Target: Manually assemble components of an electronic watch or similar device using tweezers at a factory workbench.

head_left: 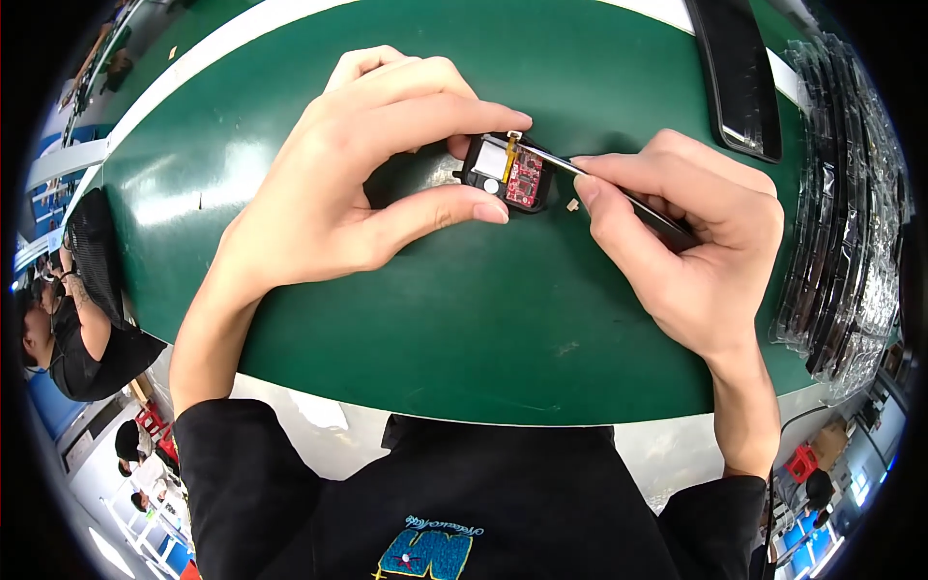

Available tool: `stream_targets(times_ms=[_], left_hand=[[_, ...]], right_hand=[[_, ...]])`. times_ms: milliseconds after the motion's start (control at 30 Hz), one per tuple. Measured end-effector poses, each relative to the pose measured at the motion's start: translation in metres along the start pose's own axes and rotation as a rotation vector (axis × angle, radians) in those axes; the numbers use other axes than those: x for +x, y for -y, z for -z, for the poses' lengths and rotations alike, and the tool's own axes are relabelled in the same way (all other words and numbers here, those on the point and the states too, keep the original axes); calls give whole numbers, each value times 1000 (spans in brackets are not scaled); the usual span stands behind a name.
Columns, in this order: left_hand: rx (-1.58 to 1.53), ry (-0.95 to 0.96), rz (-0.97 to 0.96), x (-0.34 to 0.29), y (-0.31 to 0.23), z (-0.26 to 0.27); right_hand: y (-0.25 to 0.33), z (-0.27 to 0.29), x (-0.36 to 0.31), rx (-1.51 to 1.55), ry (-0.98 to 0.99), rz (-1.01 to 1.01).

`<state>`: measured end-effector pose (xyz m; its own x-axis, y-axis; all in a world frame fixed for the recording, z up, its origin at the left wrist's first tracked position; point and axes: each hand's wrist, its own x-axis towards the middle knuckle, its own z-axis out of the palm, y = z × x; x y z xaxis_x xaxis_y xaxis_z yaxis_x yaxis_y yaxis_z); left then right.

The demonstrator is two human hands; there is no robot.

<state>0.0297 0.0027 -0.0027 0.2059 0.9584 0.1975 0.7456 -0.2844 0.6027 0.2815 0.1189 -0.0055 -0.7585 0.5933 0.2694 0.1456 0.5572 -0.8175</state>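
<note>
The left hand [358, 184] pinches a small black square case with a red circuit board inside [509, 174]. The thumb presses on its near edge and the first finger on its far edge, so the grip is tight and narrow. This likely keeps the little case from sliding. The case sits low over the green table mat [435, 319], near the middle of the picture.

The right hand [691, 237] is closed on thin metal tweezers [590, 179], held like a pencil. The tips point left and reach the far edge of the case, beside a small yellow strip [509, 155]. Holding them low and slanted probably helps the tips touch a very small spot.

A tiny pale bit [573, 205] lies on the mat just right of the case. Far to the right lies a long black flat tray [739, 72]. Along the right edge stands a stack of shiny clear plastic bags [851, 213]. Another person in black [82, 348] sits far off on the left.
</note>
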Motion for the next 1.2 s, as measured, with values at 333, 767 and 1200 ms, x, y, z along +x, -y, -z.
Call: stream_targets(times_ms=[333, 767, 1200], left_hand=[[-7, 10, -1, 1, 2, 0], [-29, 20, -5, 1, 1, 2], [-11, -29, 15, 2, -3, -1]], right_hand=[[-4, -2, 1, -5, -8, 17], [0, 0, 1, -23, 11, 10], [-7, 2, -3, -99, -37, 150]])
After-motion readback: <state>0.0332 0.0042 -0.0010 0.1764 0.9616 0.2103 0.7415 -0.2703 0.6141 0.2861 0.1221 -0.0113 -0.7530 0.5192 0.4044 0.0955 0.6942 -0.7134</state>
